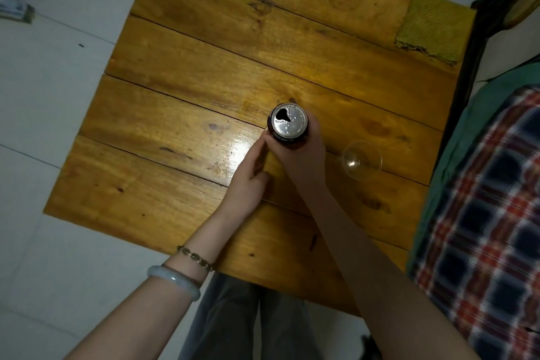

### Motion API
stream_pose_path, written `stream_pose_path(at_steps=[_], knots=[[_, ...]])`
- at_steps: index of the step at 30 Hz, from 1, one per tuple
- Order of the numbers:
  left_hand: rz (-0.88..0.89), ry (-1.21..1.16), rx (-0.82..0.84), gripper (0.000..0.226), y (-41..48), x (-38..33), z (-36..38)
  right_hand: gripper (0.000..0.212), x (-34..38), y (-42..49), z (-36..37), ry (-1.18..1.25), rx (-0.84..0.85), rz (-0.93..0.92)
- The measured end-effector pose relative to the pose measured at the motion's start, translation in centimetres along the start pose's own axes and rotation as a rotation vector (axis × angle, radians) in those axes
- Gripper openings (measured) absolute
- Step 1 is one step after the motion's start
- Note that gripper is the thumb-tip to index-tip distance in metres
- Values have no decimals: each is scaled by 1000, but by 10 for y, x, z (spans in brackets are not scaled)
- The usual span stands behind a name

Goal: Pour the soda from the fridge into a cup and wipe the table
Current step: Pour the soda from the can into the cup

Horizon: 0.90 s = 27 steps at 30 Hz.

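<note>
A dark soda can point(289, 123) stands upright near the middle of the wooden table point(181, 114), its top open. My right hand point(304, 161) grips the can from the right side. My left hand point(248, 181) reaches in from the left; its fingertips touch the can's lower left side, fingers fairly straight. A clear, empty plastic cup point(362, 161) stands on the table just right of the can, apart from both hands. A yellow-green cloth point(435, 25) lies at the table's far right corner.
Pale tiled floor point(52, 90) surrounds the table on the left and front. A plaid and green fabric point(491, 213) lies along the right edge. A dark chair frame point(502, 0) stands at the far right. My grey trouser legs point(233, 324) show below the table's near edge.
</note>
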<state>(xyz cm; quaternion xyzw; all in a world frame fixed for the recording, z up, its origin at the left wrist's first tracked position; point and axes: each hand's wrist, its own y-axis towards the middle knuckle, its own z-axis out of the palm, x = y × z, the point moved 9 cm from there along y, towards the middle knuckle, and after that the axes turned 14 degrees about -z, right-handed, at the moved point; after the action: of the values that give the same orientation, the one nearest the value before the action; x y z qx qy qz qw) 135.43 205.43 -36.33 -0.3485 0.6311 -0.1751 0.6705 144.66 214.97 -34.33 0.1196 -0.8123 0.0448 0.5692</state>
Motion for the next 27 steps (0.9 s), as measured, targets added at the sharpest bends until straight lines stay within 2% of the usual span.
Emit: stream_pose_path(at_steps=[5,11,17,19,22,27], knots=[[129,130,-14,72,-28,-33,2,59,36,5,-24,21,-77,-89],[374,347,-81,81,-67,-90,18,60,94,12,-73,102,-137,-183],[498,319,-4,79,-97,-115,65,65,116,3,-139,82,-166,-224],[480,239,51,75,-99,-112,82,66,112,-4,-159,64,-152,-224],[346,42,206,68,-95,-97,113,62,100,-16,-181,28,-105,-209],[104,-211,360,75,-76,-51,153,59,65,-35,-206,-61,-53,-139]])
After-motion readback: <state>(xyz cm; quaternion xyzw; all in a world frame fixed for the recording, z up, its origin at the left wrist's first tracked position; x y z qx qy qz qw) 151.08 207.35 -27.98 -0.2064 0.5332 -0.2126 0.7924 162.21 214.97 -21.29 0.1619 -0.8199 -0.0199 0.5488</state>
